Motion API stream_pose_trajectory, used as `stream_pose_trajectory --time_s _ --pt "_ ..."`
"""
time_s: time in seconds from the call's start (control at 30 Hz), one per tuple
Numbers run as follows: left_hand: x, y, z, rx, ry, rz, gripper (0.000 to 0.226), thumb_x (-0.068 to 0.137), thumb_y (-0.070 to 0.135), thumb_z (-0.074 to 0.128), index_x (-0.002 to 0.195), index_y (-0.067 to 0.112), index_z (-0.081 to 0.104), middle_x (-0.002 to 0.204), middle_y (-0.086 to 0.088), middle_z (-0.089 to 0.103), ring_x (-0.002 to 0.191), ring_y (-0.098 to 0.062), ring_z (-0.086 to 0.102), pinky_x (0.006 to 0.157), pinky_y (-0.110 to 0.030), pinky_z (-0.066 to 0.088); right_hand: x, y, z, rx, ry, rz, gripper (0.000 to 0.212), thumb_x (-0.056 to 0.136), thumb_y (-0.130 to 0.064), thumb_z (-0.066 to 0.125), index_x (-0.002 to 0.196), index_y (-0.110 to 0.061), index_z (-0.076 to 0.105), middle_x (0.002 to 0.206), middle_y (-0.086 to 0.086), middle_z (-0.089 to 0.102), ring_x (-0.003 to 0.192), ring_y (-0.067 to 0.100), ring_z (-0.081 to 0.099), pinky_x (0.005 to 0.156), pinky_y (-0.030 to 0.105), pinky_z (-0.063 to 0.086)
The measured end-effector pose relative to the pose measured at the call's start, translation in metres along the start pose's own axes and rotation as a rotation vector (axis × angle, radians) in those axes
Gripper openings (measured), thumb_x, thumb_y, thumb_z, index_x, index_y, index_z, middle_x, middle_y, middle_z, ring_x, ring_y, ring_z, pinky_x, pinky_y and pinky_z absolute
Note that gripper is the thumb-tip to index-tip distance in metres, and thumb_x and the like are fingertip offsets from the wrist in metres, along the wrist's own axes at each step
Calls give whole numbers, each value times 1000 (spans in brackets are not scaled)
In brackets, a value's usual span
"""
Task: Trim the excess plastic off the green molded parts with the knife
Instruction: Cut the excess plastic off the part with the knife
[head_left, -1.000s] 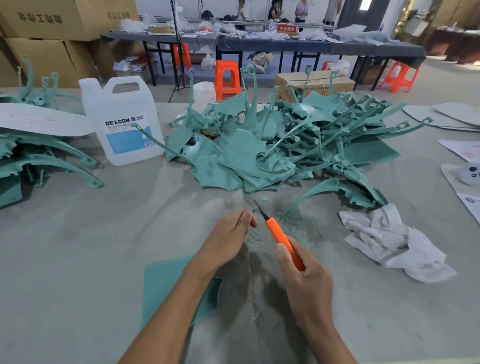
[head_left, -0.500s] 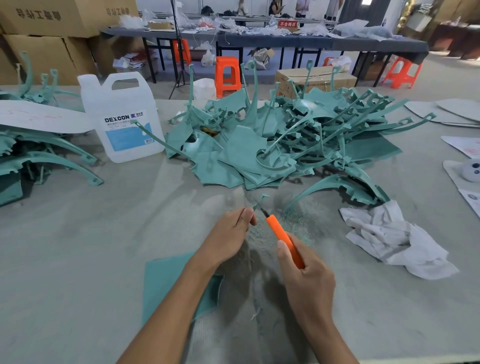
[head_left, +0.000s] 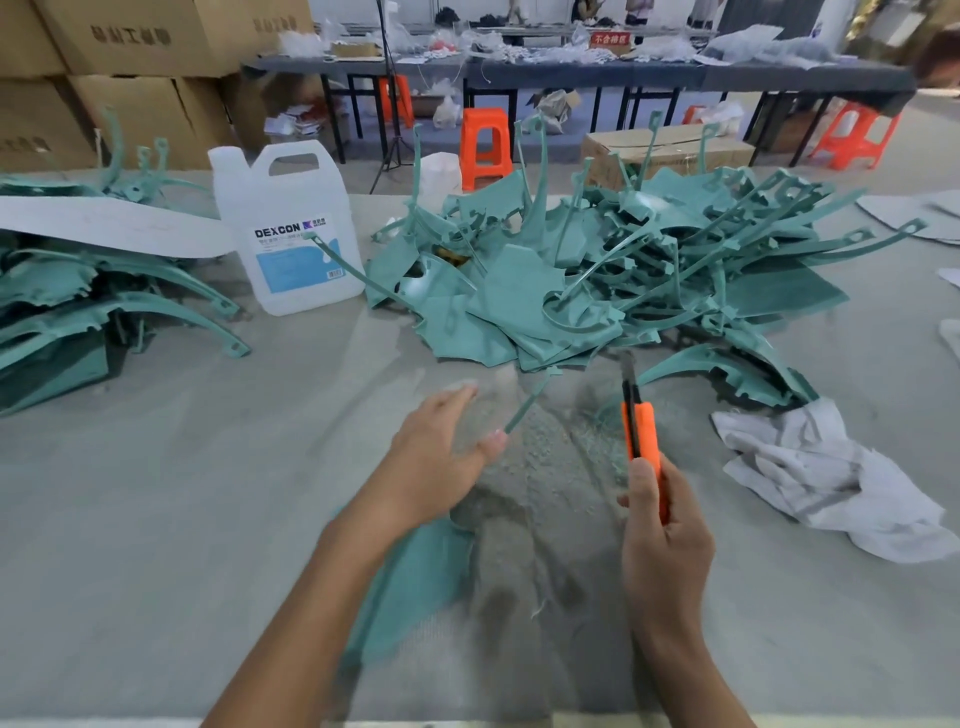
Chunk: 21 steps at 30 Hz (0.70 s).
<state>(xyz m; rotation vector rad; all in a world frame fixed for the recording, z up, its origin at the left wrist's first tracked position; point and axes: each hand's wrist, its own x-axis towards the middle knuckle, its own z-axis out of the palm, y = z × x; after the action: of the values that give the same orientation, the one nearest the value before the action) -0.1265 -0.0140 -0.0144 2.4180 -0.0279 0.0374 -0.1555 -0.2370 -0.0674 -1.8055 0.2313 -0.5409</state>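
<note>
The left grip (head_left: 436, 457), blurred, has sprung loose from its earlier pinch; a green strip (head_left: 525, 408) meets its thumb, held or not unclear. Parts (head_left: 623, 270) heap on the surface (head_left: 156, 493) beyond. The right grip (head_left: 667, 551) clasps the knife (head_left: 644, 447), now upright.

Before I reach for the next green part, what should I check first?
1. Knife grip: ok. The right hand holds the orange knife by its handle.
2. Blade direction: ok. The blade points away, toward the pile of green parts.
3. Left hand clear of the blade: ok. It is open and apart, off to the side.
4. Thin green strip let go: cannot tell. It sits at the thumb tip, blurred.
5. Work spot clean: not ok. Shavings litter the table between the hands.
</note>
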Motion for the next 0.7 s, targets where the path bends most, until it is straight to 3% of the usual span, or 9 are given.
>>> stream_pose_trajectory --time_s 0.07,0.17,0.3,0.37,0.43,0.5,0.6,0.7 --pt "-30 -9 -5 215 -55 -126 90 78 83 46 152 35 26 157 5 25 146 -19 23 120 -42 24 0 -1 1 -2 -19 2 30 93 -68 40 101 -49 62 77 -6 65 64 13 60 62 44 53" --pt "-72 -17 0 372 -151 -248 113 49 105 33 140 41 19 145 15 15 140 -14 15 112 -46 27 -2 -4 1 23 -21 -3 35 94 -72 37 97 -46 60 78 -9 66 59 10 59 55 39 51" --pt "-82 -27 14 396 -94 -191 108 50 102 40 135 37 27 136 14 30 131 -14 26 106 -43 30 -9 -5 -4 -22 -70 -75 38 95 -71 37 103 -41 60 78 -7 64 61 13 58 57 39 51" --pt "-72 -29 19 327 -26 -153 106 51 98 48 134 35 31 134 13 35 129 -14 31 108 -40 30 -16 -7 -8 -132 -147 -179 38 93 -75 35 103 -45 56 78 -14 64 61 9 60 55 23 45" --pt "-62 -30 25 272 44 -114 107 50 94 55 134 32 34 131 11 40 126 -14 36 109 -38 30 -20 -10 -13 -288 -287 -282 32 93 -72 38 108 -49 53 77 -23 62 64 2 60 53 15 41" --pt "-56 -32 30 262 108 -67 107 49 92 58 132 28 38 128 11 43 124 -14 40 109 -35 31 -16 -15 -17 -469 -457 -361 34 94 -70 36 114 -48 53 70 -18 62 67 7 62 53 20 43" --pt "-54 -38 36 269 171 -12 104 50 94 57 127 26 42 124 11 44 118 -12 38 105 -33 32 -1 -23 -22 -707 -679 -416 42 92 -70 29 111 -41 53 76 -8 66 78 19 67 64 39 49" --pt "-54 -40 36 276 187 13 105 49 98 53 124 25 45 125 11 44 116 -10 34 103 -33 31 10 -25 -22 -843 -744 -458 40 97 -67 30 111 -37 51 88 -7 68 87 19 67 68 38 48"
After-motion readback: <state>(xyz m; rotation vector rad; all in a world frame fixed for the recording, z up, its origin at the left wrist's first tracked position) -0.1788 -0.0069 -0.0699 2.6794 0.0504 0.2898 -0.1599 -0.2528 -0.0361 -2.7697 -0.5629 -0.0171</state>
